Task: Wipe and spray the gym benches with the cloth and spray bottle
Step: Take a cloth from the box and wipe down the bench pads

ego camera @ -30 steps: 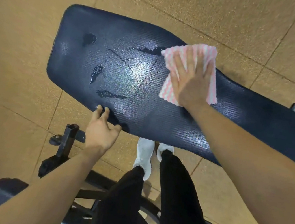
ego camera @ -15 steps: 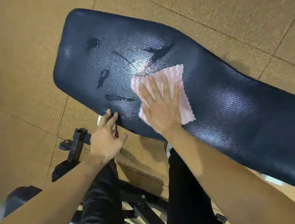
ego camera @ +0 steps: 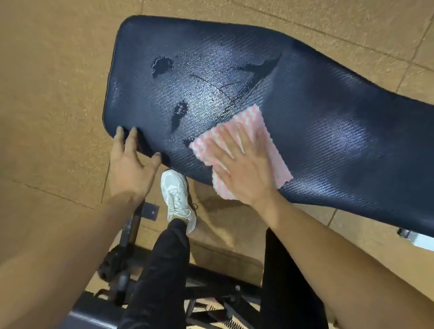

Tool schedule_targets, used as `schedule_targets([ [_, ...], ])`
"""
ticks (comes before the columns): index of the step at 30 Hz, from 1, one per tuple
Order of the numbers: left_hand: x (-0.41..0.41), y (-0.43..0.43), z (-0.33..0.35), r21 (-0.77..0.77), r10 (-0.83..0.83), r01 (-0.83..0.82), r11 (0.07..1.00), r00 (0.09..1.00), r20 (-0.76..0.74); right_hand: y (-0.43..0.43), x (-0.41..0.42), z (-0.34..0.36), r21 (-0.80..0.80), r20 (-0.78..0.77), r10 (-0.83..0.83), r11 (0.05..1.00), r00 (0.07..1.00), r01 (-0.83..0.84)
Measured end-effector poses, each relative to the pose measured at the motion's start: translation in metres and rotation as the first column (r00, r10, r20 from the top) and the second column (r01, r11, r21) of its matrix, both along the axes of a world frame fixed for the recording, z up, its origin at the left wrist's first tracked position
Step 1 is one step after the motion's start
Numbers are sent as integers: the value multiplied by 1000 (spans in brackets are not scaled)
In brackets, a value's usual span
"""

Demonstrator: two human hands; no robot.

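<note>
The step in hand is the wiping pass. The right hand (ego camera: 240, 167) lies flat on the pink-and-white cloth (ego camera: 279, 170), its grip open, with fingers spread and palm pressing the cloth down rather than pinching it. The cloth sits on the dark padded surface (ego camera: 340, 131) at its near edge, with one corner hanging just over that edge at about six o'clock from the hand. The left hand (ego camera: 132, 166) is at about nine o'clock from the cloth. Its grip is also open and holds nothing, the fingertips and thumb resting on the near corner of the surface, apparently to steady it. Wet marks have not yet been wiped: a round blot (ego camera: 162, 66) at about ten o'clock from the cloth, a smaller drip (ego camera: 178, 114) just beside it at nine o'clock, and a long streak (ego camera: 259, 70) at twelve o'clock. The stretch toward three o'clock looks duller and drier, though glare makes that uncertain. The next move probably calls for sliding the flat hand toward ten o'clock with even pressure, so the cloth takes the drip and then the blot without bunching, before sweeping up to the streak. The spray bottle is not in view, so any respraying means finding it first.
</note>
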State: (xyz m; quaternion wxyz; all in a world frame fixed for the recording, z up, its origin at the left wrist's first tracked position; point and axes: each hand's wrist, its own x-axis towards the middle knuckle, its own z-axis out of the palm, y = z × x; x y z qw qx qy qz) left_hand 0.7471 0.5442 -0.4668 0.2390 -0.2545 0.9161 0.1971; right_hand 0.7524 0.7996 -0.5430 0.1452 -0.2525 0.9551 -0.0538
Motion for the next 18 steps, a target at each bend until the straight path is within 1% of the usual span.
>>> schedule_targets([
  [1, -3, -1, -3, 3, -26, 26, 1000, 1000, -5, 0, -13, -3, 6, -14, -72, 997, 997, 72],
  [4, -8, 0, -11, 5, -76, 76, 997, 997, -1, 1, -69, -2, 35, 83, -289, 957, 954, 287],
  [6, -9, 0, -15, -9, -95, 95, 995, 995, 12, 8, -106, 0, 92, 72, -365, 929, 928, 358],
  [8, -11, -7, -16, -27, -134, 134, 991, 991, 11, 17, -142, 3, 105, 71, -418, 906, 906, 410],
  [11, -9, -20, -16, -41, -228, 228, 973, 974, 13, 25, -174, 4, 92, 83, -459, 887, 884, 452],
  [14, -4, -26, -15, -33, -275, 276, 961, 961, 21, 15, -170, 5, 97, 92, -493, 869, 865, 485],
  [16, -3, -27, -16, -22, -273, 273, 962, 962, 29, 0, -150, 6, 114, 97, -450, 891, 888, 439],
  [18, -3, -30, -16, 9, -251, 251, 968, 968, 22, -18, -121, 8, 98, 134, -354, 934, 926, 343],
])
